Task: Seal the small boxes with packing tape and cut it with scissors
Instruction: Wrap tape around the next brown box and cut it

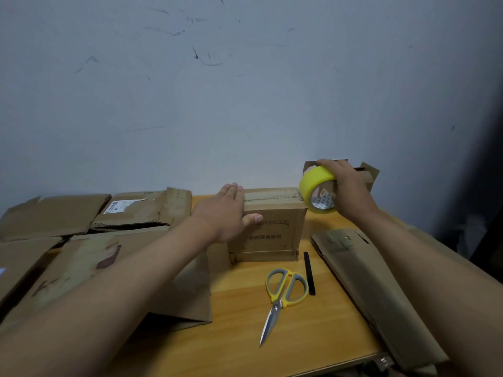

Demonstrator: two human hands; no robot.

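A small brown cardboard box (272, 227) stands on the wooden table (245, 322) near the wall. My left hand (226, 213) presses flat against the box's top left edge, thumb on its front face. My right hand (345, 186) holds a yellow roll of packing tape (317, 190) at the box's top right corner, and a strip of tape runs along the top of the box. Scissors (283, 295) with yellow and grey handles lie shut on the table in front of the box, blades pointing toward me.
Flattened cardboard boxes (81, 221) cover the table's left side. Another flattened box (367, 281) lies along the right edge, and an open small box (364, 172) stands behind my right hand. A thin black stick (309, 273) lies beside the scissors. A grey wall is behind.
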